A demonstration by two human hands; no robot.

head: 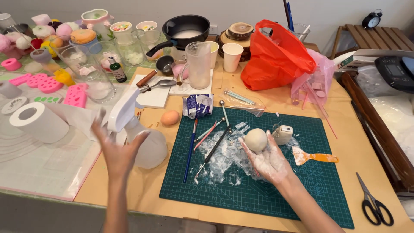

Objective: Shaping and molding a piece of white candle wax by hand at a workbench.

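Cutting mat (258, 190) lies on worktop (358, 142). Dough ball (256, 139) on mat, in right hand (269, 160). Scraper (312, 156) right of ball; spray bottle (142, 138) left of mat, by left hand (116, 151). Scissors (374, 203) far right. Pan (185, 28) behind.

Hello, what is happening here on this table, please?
A person works at a crowded craft table. The right hand, dusted with white powder, holds a pale dough-like ball over crumpled clear plastic wrap on a green cutting mat. The left hand is open, fingers spread, right by a white spray bottle; whether it touches is unclear. Modelling tools, an orange scraper and an egg lie nearby.
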